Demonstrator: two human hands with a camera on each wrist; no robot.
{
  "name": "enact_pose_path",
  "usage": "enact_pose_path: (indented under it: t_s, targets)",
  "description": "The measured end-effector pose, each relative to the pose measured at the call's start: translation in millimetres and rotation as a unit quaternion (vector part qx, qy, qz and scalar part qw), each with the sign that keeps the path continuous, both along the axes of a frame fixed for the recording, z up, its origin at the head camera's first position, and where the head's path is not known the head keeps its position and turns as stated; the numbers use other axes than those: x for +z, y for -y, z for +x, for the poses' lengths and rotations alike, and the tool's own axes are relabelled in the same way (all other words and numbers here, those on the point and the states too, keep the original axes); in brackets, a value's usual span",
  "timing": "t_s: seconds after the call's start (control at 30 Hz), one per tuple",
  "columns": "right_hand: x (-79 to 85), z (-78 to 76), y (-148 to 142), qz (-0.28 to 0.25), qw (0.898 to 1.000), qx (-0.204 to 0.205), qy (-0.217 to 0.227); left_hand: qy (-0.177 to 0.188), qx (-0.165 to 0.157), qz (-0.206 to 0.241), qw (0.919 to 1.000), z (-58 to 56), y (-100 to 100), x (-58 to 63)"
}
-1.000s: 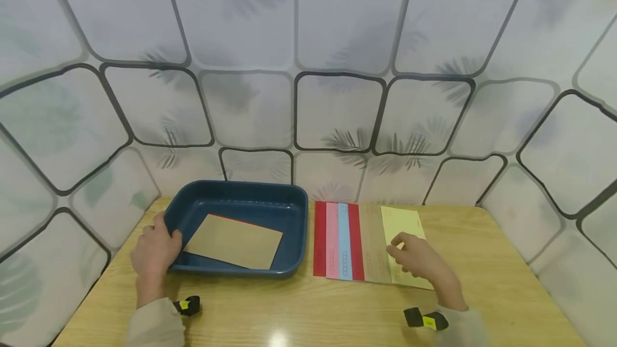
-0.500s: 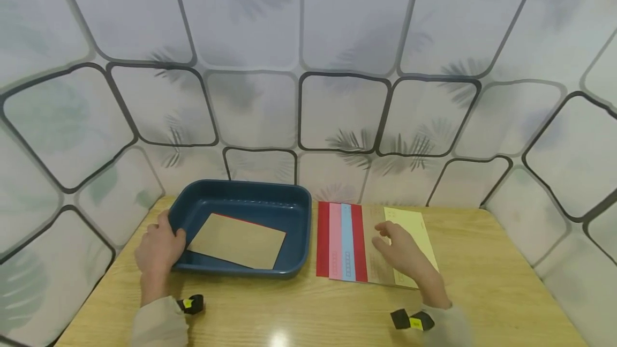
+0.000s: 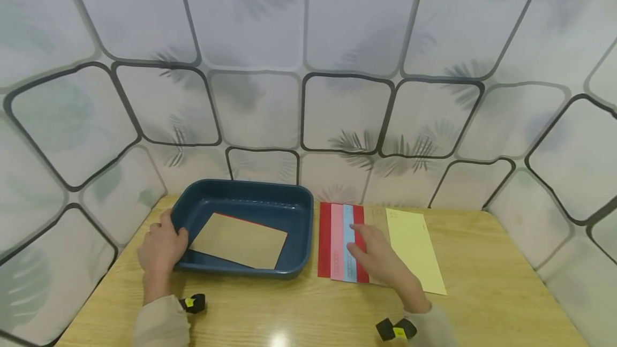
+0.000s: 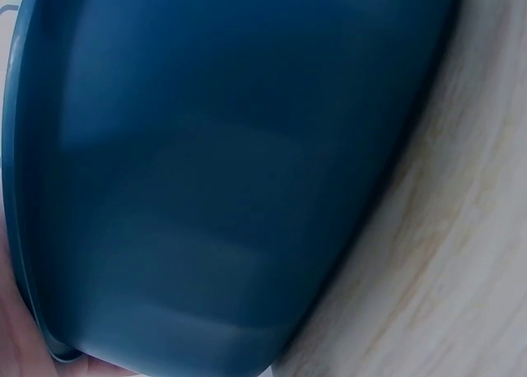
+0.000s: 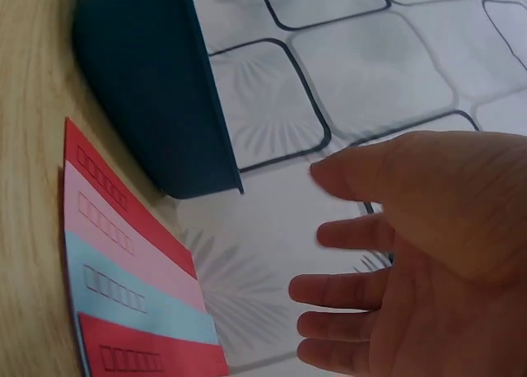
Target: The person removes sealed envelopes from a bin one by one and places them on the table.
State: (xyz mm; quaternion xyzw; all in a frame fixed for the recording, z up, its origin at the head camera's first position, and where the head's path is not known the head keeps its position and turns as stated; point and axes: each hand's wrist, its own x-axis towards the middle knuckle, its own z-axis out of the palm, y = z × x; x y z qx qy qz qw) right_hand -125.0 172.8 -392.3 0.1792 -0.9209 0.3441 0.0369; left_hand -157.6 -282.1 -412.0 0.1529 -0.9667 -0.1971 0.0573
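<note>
In the head view my left hand grips the left rim of a dark blue plastic tray. A brown envelope lies tilted in the tray, with a red edge showing under it. My right hand hovers over a fanned row of overlapping envelopes, fingers extended and holding nothing. From left to right these are red, pink, light blue, red, brown and yellow. The right wrist view shows the hand apart from the envelopes.
Everything lies on a light wooden table. Behind it and at both sides hangs a pale curtain with dark rounded outlines and leaf prints. The tray stands just left of the envelope row.
My right hand has moved left from the yellow envelope to above the blue and red ones, its fingers spreading straighter. My left hand has stayed on the tray rim.
</note>
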Motion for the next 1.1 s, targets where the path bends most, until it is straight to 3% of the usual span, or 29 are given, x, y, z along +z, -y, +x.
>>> enact_pose_path:
  t_s: [0.23, 0.57, 1.1]
  targets:
    - [-6.4, -0.7, 15, 0.041, 0.998, 0.03, -0.047, 0.002, 0.003, 0.001, 1.0, 1.2, -3, -1.0]
    - [-4.9, -1.1, 36, 0.084, 0.993, 0.07, -0.041, -0.002, 0.004, -0.002, 1.0, -0.8, -2, -1.1]
    - [-9.6, -9.2, 76, 0.152, 0.974, 0.147, -0.086, -0.018, 0.001, -0.007, 0.9998, 1.3, -4, 0.1]
